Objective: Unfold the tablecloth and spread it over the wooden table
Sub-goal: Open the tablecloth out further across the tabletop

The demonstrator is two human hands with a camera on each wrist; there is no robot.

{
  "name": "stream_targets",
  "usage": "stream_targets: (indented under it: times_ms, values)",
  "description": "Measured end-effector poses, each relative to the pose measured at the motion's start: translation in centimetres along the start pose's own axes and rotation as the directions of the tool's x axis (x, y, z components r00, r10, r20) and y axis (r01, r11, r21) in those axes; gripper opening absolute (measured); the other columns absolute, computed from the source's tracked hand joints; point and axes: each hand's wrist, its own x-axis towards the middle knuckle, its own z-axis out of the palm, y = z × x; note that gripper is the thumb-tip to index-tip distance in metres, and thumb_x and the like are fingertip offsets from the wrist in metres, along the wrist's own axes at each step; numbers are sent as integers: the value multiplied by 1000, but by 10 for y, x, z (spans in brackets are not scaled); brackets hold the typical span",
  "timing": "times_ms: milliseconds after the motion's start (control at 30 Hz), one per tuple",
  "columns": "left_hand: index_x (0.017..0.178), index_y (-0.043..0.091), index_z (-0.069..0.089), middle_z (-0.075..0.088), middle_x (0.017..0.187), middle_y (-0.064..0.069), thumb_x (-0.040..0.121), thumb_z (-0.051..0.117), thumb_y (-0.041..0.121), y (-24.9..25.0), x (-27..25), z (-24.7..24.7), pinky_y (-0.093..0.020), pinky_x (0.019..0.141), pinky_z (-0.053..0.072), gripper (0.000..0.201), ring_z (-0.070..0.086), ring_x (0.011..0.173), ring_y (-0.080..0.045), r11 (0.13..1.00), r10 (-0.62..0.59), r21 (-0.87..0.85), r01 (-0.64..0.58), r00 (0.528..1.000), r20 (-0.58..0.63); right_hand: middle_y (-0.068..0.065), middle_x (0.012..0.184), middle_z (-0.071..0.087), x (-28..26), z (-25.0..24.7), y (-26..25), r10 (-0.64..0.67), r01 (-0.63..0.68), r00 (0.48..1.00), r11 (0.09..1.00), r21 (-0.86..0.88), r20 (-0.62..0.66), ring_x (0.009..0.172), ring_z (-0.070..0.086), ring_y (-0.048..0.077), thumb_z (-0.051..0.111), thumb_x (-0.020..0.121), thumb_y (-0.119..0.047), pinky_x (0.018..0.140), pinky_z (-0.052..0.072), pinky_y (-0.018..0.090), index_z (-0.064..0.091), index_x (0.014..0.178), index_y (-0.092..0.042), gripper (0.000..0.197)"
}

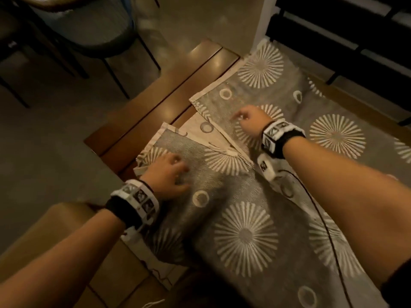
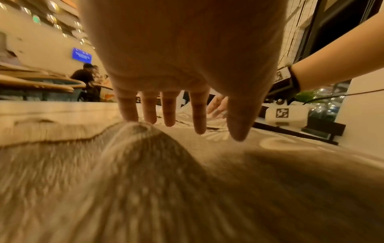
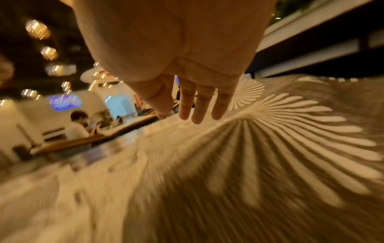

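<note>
A grey tablecloth with white sunburst patterns covers most of the wooden table. At the table's left end two flaps are still folded over, with the pale underside showing between them. My left hand rests on the nearer flap with straight fingers, and a ridge of cloth rises toward the little finger. My right hand lies on the farther flap, its fingers straight over the cloth. Neither hand holds anything.
Bare wood of the table shows left of the cloth. Dark chairs stand at the upper left beside a pale pillar. A dark bench runs along the far right. A second wooden surface lies by my left forearm. A person sits in the background.
</note>
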Motion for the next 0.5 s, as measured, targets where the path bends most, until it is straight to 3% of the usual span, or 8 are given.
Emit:
stream_targets:
  times_ms: [67, 133, 200, 300, 367, 433, 467, 500]
  values:
    - [137, 39, 39, 23, 154, -4, 80, 59, 58, -4, -5, 13, -48, 113, 21, 63, 16, 142, -30, 996, 0, 87, -6, 998, 62, 4, 126, 62, -6, 11, 9, -22, 31, 998, 983, -180, 51, 113, 59, 26, 46, 87, -16, 96, 49, 42, 65, 118, -22, 36]
    - [142, 46, 25, 10, 159, -3, 82, 56, 58, -16, -7, 21, -53, 115, 8, 68, 3, 145, -33, 989, -88, 122, 79, 994, 71, 3, 140, 50, -10, 22, 17, -55, 75, 996, 929, -362, 65, 128, 47, 27, 48, 90, -37, 108, 33, 49, 55, 129, -26, 42]
    - [144, 50, 14, 0, 161, -3, 86, 51, 58, -32, -5, 23, -54, 116, 1, 70, -3, 146, -34, 977, -186, 117, 177, 980, 74, 5, 155, 29, -15, 34, 20, -58, 109, 991, 862, -495, 117, 141, 28, 29, 44, 89, -56, 115, 14, 56, 38, 143, -31, 60]
    - [146, 51, 10, -1, 161, 0, 92, 45, 52, -59, -1, 19, -53, 117, 2, 64, -3, 146, -32, 962, -264, 92, 258, 963, 60, 4, 162, -3, -10, 51, 24, -21, 137, 977, 822, -553, 211, 148, -2, 31, 35, 86, -69, 115, -4, 59, 8, 151, -36, 77]
    - [147, 46, 11, 2, 161, -2, 93, 48, 40, -77, 0, 10, -54, 117, 5, 66, -1, 146, -34, 950, -298, 98, 297, 955, -13, 3, 161, -12, -4, 59, 25, -15, 148, 971, 819, -554, 238, 148, -11, 30, 32, 86, -72, 115, -7, 60, -1, 151, -38, 81]
    - [148, 39, 13, 10, 159, -7, 88, 56, 31, -93, -3, 0, -59, 114, 15, 74, 7, 144, -38, 905, -400, 72, 419, 897, -190, 1, 161, -14, 1, 62, 25, -15, 140, 974, 825, -548, 226, 148, -12, 29, 31, 86, -73, 115, -6, 59, -1, 151, -38, 81]
    - [148, 36, 15, 16, 157, -9, 86, 60, 31, -100, -5, -4, -60, 111, 21, 77, 14, 143, -39, 862, -490, -3, 507, 832, -258, 1, 162, -13, 3, 61, 24, -4, 128, 975, 825, -550, 220, 148, -11, 30, 32, 85, -73, 115, -5, 59, 0, 151, -38, 81]
    - [148, 33, 15, 21, 155, -11, 84, 63, 34, -106, -8, -8, -59, 109, 27, 80, 21, 140, -40, 803, -595, -143, 578, 764, -250, 2, 162, -9, 6, 59, 21, 15, 111, 976, 825, -555, 217, 148, -8, 31, 35, 84, -72, 115, -2, 59, 3, 151, -38, 82]
